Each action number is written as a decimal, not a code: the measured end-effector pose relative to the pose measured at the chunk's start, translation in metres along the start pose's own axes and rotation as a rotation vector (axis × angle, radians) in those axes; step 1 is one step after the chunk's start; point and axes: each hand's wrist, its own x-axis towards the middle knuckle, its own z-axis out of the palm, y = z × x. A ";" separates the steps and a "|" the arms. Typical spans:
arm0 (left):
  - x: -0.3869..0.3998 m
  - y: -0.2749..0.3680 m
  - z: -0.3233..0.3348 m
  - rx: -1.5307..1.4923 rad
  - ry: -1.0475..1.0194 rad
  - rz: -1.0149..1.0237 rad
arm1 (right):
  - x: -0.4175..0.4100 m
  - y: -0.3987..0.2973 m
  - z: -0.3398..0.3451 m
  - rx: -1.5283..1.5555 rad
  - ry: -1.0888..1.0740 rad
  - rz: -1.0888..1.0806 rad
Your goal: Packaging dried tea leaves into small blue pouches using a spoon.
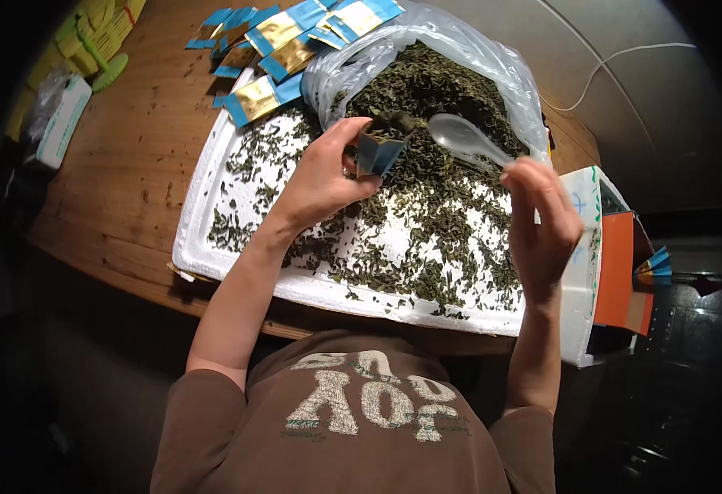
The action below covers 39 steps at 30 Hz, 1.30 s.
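Note:
My left hand (324,173) grips a small blue foil packet (380,153) upright, its top open and dark dried leaves showing at the mouth. To its right, my right hand (543,216) holds a translucent plastic spoon (469,139) by the handle; the bowl points towards the packet and looks empty. Behind both hands, a large clear plastic bag (512,74) lies open, full of dried green leaves (441,80) like loose tea. Leaves are also scattered over the white foam tray (361,302) beneath my hands.
Several blue and gold foil packets (287,28) lie at the bag's upper left on the wooden table (120,167). A white box (577,265) with orange card stands at the right. A tissue-like box (63,123) and a yellow basket (105,37) are at the left; a white cable (607,58) runs upper right.

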 end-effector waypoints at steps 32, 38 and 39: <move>-0.007 0.006 0.022 -0.324 -0.458 -0.126 | -0.021 0.038 -0.152 0.167 0.043 0.355; -0.009 0.004 0.015 -0.305 -0.366 -0.111 | -0.059 0.099 -0.321 -0.292 0.247 0.623; -0.005 0.000 0.021 -0.321 -0.386 -0.106 | -0.076 0.108 -0.344 -0.345 0.244 0.707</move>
